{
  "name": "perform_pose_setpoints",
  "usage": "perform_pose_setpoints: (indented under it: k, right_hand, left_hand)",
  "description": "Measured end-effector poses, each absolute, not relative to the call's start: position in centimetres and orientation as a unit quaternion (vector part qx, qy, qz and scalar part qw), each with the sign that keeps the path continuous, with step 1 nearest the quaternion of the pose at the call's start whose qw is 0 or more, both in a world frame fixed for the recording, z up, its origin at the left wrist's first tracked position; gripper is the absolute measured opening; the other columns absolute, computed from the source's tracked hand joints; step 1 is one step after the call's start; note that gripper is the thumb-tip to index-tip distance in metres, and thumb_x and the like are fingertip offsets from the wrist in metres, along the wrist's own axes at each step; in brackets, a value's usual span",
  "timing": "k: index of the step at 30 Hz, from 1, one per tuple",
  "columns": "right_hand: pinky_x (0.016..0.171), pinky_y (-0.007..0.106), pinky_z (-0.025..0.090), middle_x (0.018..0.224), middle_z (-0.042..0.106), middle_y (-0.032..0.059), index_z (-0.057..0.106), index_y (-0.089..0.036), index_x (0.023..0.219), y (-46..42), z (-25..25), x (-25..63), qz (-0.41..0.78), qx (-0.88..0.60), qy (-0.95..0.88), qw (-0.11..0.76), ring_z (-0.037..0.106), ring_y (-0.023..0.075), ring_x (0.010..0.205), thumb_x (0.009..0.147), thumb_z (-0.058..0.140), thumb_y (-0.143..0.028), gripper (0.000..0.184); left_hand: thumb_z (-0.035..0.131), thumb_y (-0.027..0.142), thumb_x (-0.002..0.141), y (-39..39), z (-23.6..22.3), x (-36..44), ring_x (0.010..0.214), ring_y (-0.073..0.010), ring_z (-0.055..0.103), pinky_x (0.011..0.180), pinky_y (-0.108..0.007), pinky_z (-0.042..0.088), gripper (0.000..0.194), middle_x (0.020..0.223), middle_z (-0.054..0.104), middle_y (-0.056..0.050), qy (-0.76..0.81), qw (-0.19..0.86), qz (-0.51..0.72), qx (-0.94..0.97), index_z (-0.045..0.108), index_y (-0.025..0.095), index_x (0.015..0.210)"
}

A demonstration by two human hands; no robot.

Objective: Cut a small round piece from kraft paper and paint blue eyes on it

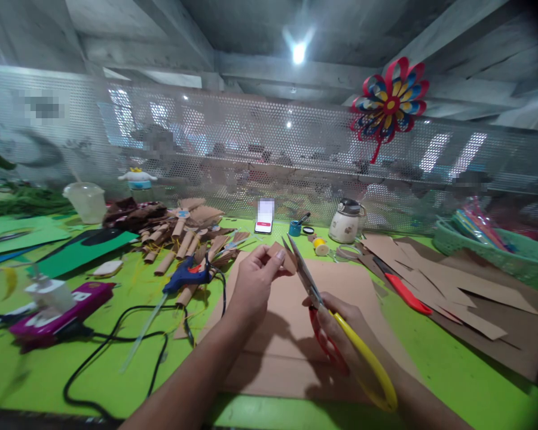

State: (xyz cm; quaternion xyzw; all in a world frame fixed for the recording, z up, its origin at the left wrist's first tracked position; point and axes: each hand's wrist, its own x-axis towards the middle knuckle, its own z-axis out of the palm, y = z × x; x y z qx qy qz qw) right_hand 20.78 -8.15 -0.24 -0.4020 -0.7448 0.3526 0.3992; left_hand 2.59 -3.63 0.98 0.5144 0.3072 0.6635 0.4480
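In the head view, my left hand [256,285] pinches a small piece of brown paper [287,259] between thumb and fingers, above a large brown paper sheet [345,280]. My right hand [347,322] is closed round a pair of scissors [311,283] with one red and one yellow handle. The blades are parted and point up and away, just right of the small paper piece. Whether a blade touches its edge I cannot tell. Part of the right hand's fingers is hidden behind the handles.
A blue glue gun [186,276] with its cord and several rolled brown paper tubes [188,243] lie left. A purple power strip [65,313] is nearer. At the back are a phone [264,216] and a white bottle [346,224]. A red-handled knife [406,292] and brown paper strips [470,278] lie right.
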Motion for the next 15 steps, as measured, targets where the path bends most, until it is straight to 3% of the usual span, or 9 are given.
perform_pose_setpoints:
  k: [5,11,15]
  right_hand:
    - [0.047,0.024,0.038,0.062,0.052,-0.0013,0.065,-0.015,0.098,-8.28,-0.23,20.75,0.388,-0.410,-0.734,0.379,0.045,0.0119,0.050,0.094,0.045,-0.060,0.050]
    - [0.050,0.023,0.040,0.068,0.055,0.0012,0.067,-0.014,0.099,-8.36,-0.20,20.70,0.372,-0.421,-0.734,0.383,0.049,0.0134,0.058,0.094,0.045,-0.061,0.052]
    - [0.041,0.021,0.034,0.061,0.050,-0.0010,0.067,-0.014,0.101,-8.16,-0.78,20.78,0.394,-0.427,-0.722,0.375,0.043,0.0112,0.049,0.093,0.045,-0.062,0.054]
  left_hand:
    - [0.062,0.036,0.094,-3.73,1.07,2.51,0.081,-0.0157,0.063,0.075,-0.035,0.056,0.023,0.096,0.065,-0.003,0.311,0.450,0.662,0.512,0.063,0.015,0.101]
    - [0.062,0.036,0.094,-3.75,1.10,2.42,0.082,-0.0160,0.063,0.075,-0.035,0.056,0.023,0.097,0.065,-0.003,0.308,0.453,0.661,0.512,0.063,0.015,0.102]
    - [0.062,0.036,0.094,-3.71,1.13,2.40,0.082,-0.0161,0.063,0.075,-0.035,0.056,0.023,0.097,0.065,-0.003,0.305,0.455,0.664,0.509,0.063,0.015,0.102]
